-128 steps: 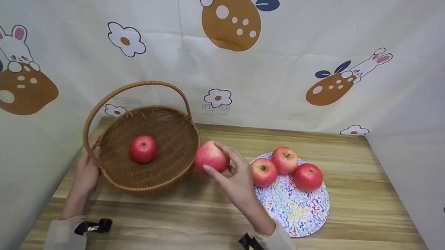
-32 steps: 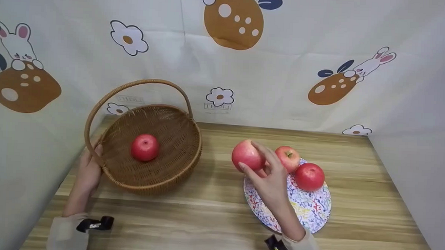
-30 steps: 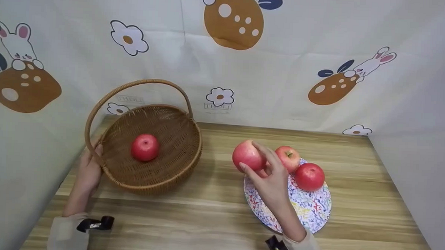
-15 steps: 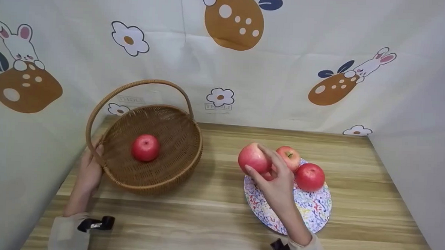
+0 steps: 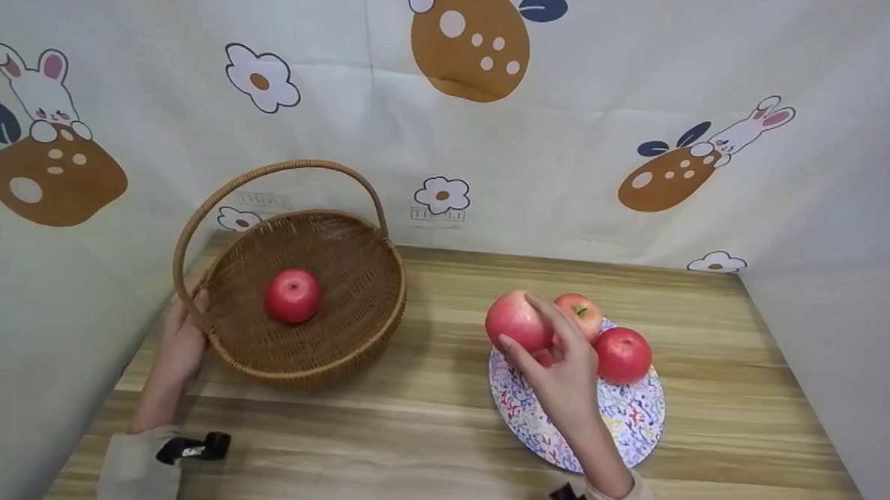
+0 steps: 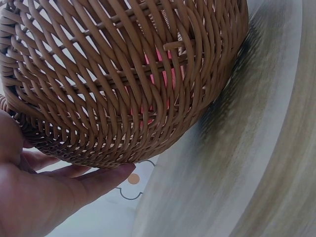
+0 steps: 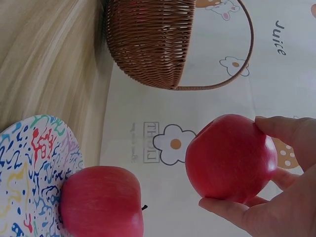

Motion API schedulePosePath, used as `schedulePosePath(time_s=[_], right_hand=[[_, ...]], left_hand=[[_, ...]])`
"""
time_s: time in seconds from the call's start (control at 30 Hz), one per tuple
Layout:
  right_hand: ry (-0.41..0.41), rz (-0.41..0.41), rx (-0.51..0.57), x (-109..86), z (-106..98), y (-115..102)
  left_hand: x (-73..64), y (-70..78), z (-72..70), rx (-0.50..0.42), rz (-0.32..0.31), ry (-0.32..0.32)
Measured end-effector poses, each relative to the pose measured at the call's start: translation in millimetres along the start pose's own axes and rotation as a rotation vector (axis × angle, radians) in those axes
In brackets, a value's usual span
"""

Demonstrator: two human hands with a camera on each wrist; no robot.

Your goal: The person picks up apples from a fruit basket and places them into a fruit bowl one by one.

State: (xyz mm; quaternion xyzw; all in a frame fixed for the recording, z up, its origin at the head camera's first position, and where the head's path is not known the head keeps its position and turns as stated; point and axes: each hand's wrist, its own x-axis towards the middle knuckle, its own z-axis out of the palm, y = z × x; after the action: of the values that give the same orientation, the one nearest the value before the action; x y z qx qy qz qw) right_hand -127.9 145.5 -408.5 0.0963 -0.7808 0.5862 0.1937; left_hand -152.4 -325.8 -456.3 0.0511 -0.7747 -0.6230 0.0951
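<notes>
My left hand (image 5: 180, 344) grips the left side of a brown wicker basket (image 5: 348, 313), thumb near the rim; the left wrist view shows its fingers (image 6: 106, 180) against the outer weave. One red apple (image 5: 293, 296) lies inside the basket. Between thumb and fingers, my right hand (image 5: 569, 372) holds another apple (image 7: 229, 158), raised at the left of a patterned round plate (image 5: 557, 443). On the plate sit a yellowish-red apple (image 5: 579, 316) with its stem up and a redder apple (image 5: 624, 355). A further apple (image 5: 545, 356) is mostly hidden behind the right hand.
Everything stands on a wood-grain table (image 5: 376, 450). Pale sheeting (image 5: 554, 149) printed with rabbits and flowers rises at the back and both sides. The basket's tall arched handle (image 5: 298, 163) reaches above its rim.
Several seconds ago the right hand held the apple beside the basket's rim. It has moved right with the apple, now over the plate's left side. The left hand stays at the basket.
</notes>
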Motion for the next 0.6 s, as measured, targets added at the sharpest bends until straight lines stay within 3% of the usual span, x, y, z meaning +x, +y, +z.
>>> schedulePosePath(time_s=[0.3,0.6], right_hand=[[0.022,0.008,-0.028,-4.1,-10.5,6.2],[0.022,0.023,-0.066,-6.2,-21.1,9.3]], left_hand=[[1.1,2.3,1.3,0.035,-0.027,0.042],[0.7,3.3,0.9,0.063,-0.040,0.035]])
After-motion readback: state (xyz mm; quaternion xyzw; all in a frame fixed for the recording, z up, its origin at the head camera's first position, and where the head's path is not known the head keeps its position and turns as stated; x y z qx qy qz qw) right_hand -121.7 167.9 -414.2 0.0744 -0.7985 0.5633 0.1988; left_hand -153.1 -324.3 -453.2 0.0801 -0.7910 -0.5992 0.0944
